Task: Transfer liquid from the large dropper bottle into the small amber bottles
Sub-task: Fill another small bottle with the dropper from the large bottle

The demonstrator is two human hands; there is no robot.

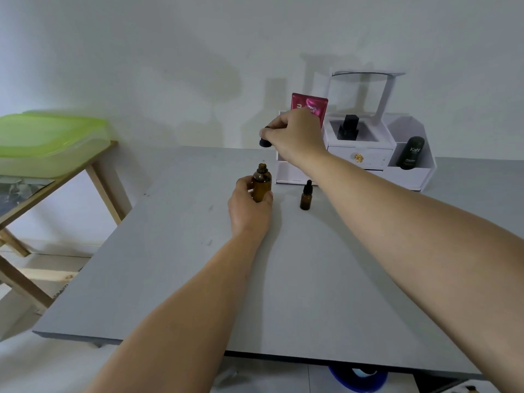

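Observation:
The large amber bottle stands upright on the grey table, its neck uncovered. My left hand is wrapped around its lower body. Above the bottle, my right hand pinches the black dropper cap by its top; a thin glass pipette hangs faintly from it toward the bottle's mouth. One small amber bottle with a black dropper cap stands to the right of the large one, untouched.
A white cosmetics organiser stands at the table's back right, holding a pink pouch, a black perfume bottle and a black tube. To the left stands a wooden stool with a green-lidded container.

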